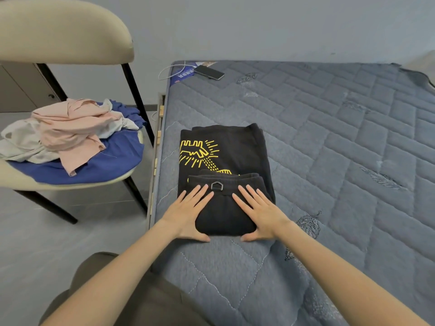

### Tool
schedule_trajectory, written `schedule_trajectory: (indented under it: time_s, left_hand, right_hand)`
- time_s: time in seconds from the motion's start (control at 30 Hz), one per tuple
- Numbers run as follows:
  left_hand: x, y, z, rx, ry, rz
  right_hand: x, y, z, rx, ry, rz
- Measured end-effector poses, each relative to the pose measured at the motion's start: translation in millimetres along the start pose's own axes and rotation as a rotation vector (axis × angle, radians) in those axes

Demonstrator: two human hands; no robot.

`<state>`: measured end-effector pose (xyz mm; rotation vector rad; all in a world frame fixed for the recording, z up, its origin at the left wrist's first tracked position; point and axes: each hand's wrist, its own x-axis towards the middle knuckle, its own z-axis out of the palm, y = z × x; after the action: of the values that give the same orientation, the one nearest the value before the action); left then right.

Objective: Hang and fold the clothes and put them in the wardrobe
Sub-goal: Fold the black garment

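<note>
With your left hand (188, 212) and right hand (261, 212) pressing flat, fingers straight and spread, the folded black trousers (223, 156) may spring open if you lift carelessly.

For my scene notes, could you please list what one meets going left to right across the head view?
Pile of clothes on the chair → left hand → metal ring on the black folded garment → right hand → worn patch on the mattress.

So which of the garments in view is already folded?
The black garment with yellow print, squared up on the mattress under the flat left hand and right hand. The pink, white and blue clothes lie crumpled on the chair.
</note>
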<state>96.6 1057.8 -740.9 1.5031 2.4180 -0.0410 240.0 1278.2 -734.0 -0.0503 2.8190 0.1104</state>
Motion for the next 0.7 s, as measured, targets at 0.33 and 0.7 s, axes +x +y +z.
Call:
schedule_trajectory:
  time_s: [0.33,0.7]
  left_hand:
    - [-20,-4,-6,0.122,0.005,0.016]
    - [-50,7,-57,-0.958,0.184,-0.326]
  right_hand:
    - [-21,-4,-3,0.076,-0.025,0.069]
    - [-44,10,-63,0.814,0.267,0.408]
